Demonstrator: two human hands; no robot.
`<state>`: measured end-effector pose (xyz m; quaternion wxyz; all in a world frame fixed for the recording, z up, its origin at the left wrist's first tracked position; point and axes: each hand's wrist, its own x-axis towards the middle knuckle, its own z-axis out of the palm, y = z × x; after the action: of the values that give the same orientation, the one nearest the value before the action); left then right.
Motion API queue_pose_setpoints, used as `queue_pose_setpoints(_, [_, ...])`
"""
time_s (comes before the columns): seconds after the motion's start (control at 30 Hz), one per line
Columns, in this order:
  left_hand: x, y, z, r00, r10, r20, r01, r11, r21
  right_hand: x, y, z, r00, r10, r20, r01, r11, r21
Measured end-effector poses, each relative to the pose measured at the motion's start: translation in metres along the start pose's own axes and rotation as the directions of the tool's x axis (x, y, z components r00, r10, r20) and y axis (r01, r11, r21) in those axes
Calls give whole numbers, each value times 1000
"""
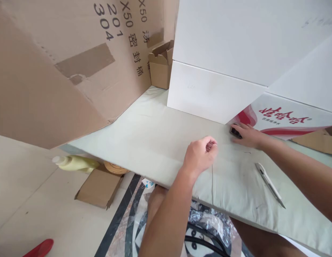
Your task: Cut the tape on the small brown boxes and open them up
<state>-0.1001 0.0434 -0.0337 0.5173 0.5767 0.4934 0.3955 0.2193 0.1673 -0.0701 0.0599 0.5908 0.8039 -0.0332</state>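
Note:
My left hand (200, 154) is held just above the pale green cloth (144, 128) on the table, its fingers curled into a pinch. Something thin glints between the fingertips, too fine to make out. Directly below them a thin dark line (212, 184) runs toward the table's front edge; whether it hangs from the hand or lies on the cloth I cannot tell. Farther right, my right hand (246, 135) grips a small black, shiny object (236, 132) beside the white boxes. A white utility knife (270, 185) lies nearer the front, between my right forearm and the edge.
Stacked white boxes (200, 89) and a white-and-red printed carton (283, 117) line the back. A large cardboard box (83, 89) stands left, with a small open carton (159, 73) behind. On the floor are a yellow bottle (77, 163) and a flattened cardboard piece (100, 185).

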Motion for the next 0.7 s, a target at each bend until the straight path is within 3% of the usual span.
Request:
queue_pose_setpoints(0.13, [-2, -6, -14, 997, -15, -71, 5, 990, -139, 7, -69, -30, 982, -184, 33, 184, 983, -15])
queue_pose_setpoints(0.23, [-4, -9, -23, 990, -43, -133, 6, 964, -264, 26, -134, -56, 934, -353, -50, 354, 935, -2])
queue_pose_setpoints(0.33, [-8, -12, -31, 984, -75, -164, 15, 940, -340, 63, -199, -74, 892, -432, -134, 437, 899, 6])
queue_pose_setpoints(0.43, [-10, -16, -40, 975, -126, -185, 38, 908, -417, 120, -259, -86, 855, -467, -225, 484, 874, 26])
queue_pose_setpoints(0.57, [-9, -22, -55, 952, -178, -248, 36, 872, -488, 214, -319, -108, 851, -393, -349, 439, 896, 60])
queue_pose_setpoints(0.7, [-4, -18, -71, 933, -277, -229, 102, 816, -570, 295, -336, -134, 914, -60, -401, 116, 986, 116])
